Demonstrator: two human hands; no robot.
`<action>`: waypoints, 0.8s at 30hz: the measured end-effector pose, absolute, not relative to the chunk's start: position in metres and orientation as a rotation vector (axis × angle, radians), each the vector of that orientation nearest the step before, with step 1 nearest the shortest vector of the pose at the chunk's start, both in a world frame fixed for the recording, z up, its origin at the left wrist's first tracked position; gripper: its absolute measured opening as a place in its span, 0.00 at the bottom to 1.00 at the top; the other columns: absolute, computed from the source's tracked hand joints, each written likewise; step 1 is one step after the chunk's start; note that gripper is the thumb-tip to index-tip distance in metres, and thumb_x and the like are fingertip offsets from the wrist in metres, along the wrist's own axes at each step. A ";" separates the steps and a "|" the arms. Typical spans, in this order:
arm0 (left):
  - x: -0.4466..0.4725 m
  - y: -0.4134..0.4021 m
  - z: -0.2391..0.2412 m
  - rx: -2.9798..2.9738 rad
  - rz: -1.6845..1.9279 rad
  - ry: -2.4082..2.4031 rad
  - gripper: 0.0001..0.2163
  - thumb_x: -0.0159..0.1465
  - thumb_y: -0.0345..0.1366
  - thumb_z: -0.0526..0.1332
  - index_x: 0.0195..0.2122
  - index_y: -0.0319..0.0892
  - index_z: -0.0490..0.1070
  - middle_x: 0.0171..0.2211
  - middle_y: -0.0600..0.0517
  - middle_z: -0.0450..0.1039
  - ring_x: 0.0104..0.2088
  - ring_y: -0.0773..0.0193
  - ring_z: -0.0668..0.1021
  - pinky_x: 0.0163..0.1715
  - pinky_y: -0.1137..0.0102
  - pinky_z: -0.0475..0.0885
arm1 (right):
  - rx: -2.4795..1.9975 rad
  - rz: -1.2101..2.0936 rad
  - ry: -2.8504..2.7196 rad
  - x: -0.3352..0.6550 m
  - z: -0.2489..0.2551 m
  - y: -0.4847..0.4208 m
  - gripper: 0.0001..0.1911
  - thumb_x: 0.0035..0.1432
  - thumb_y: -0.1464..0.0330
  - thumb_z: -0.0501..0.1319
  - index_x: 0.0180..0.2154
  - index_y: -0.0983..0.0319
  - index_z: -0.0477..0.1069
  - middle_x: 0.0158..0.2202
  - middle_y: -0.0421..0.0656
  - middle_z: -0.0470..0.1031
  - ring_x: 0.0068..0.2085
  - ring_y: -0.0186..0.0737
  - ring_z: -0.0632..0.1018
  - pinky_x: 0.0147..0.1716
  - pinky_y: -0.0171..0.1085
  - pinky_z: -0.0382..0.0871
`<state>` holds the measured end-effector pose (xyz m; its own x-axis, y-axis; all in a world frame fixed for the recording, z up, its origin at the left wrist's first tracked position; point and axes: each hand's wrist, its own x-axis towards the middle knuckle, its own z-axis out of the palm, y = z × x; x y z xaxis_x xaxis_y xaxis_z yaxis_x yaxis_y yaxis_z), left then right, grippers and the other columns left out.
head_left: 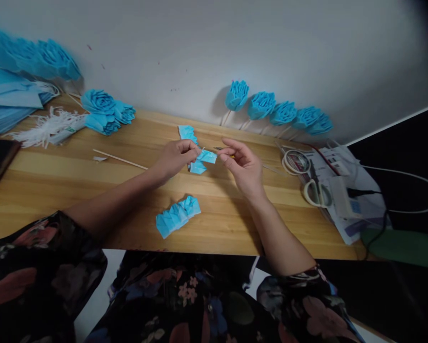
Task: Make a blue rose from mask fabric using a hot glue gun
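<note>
A small pleated piece of bright blue material (206,156) is pinched between the thumb and fingertips of the left hand (176,159). It is held raised above a light wooden table (56,190), apparently so both hands can reach it. At the piece's other end, the right hand's (244,167) thumb and forefinger are pressed together on what seems to be a thin pale stick (224,151). Nearer the person than the piece, a longer pleated blue strip (177,217) lies flat. Beyond the piece, five blue flowers on sticks (274,112) are propped against a white wall (199,47), probably to keep their heads uncrushed. White-handled scissors (316,190) are left on the right-hand side of the piece.
</note>
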<state>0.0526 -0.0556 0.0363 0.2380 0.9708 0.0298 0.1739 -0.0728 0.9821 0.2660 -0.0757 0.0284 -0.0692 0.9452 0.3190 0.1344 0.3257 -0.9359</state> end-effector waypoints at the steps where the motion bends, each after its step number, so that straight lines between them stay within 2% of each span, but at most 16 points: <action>1: 0.053 -0.056 0.037 1.465 0.989 1.146 0.09 0.62 0.38 0.63 0.26 0.42 0.69 0.23 0.56 0.70 0.26 0.68 0.72 0.31 0.72 0.69 | -1.041 0.904 -1.483 0.266 0.029 -0.076 0.20 0.59 0.56 0.73 0.52 0.54 0.80 0.41 0.42 0.85 0.43 0.39 0.83 0.45 0.42 0.79; 10: 0.053 -0.054 0.040 1.332 1.064 1.220 0.09 0.61 0.36 0.63 0.24 0.42 0.69 0.21 0.56 0.69 0.25 0.69 0.71 0.30 0.73 0.69 | -1.012 0.782 -1.524 0.263 0.032 -0.080 0.14 0.60 0.61 0.71 0.49 0.53 0.82 0.40 0.41 0.87 0.38 0.38 0.84 0.35 0.38 0.76; 16: 0.050 -0.050 0.038 1.306 1.152 1.256 0.08 0.63 0.36 0.63 0.28 0.42 0.70 0.22 0.55 0.71 0.26 0.68 0.72 0.31 0.73 0.69 | -1.013 0.730 -1.514 0.265 0.035 -0.085 0.16 0.65 0.53 0.68 0.50 0.53 0.81 0.36 0.40 0.84 0.40 0.40 0.85 0.44 0.43 0.80; 21: 0.049 -0.053 0.039 1.587 1.127 1.238 0.10 0.64 0.39 0.64 0.27 0.43 0.71 0.23 0.56 0.70 0.27 0.68 0.71 0.31 0.71 0.65 | -1.069 0.776 -1.411 0.269 0.034 -0.080 0.21 0.67 0.48 0.64 0.53 0.53 0.80 0.39 0.42 0.84 0.42 0.40 0.84 0.44 0.42 0.79; 24: 0.049 -0.056 0.038 1.799 1.076 1.218 0.08 0.63 0.40 0.64 0.29 0.43 0.74 0.25 0.55 0.74 0.28 0.67 0.72 0.30 0.70 0.64 | -1.116 0.868 -1.436 0.270 0.032 -0.076 0.23 0.65 0.47 0.66 0.52 0.54 0.80 0.40 0.44 0.84 0.43 0.41 0.83 0.41 0.40 0.78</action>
<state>0.0495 -0.0560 0.0379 0.2119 0.9456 0.2469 0.3620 -0.3106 0.8789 0.2703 -0.0764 0.0321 0.0088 0.9532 0.3021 0.1750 0.2960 -0.9390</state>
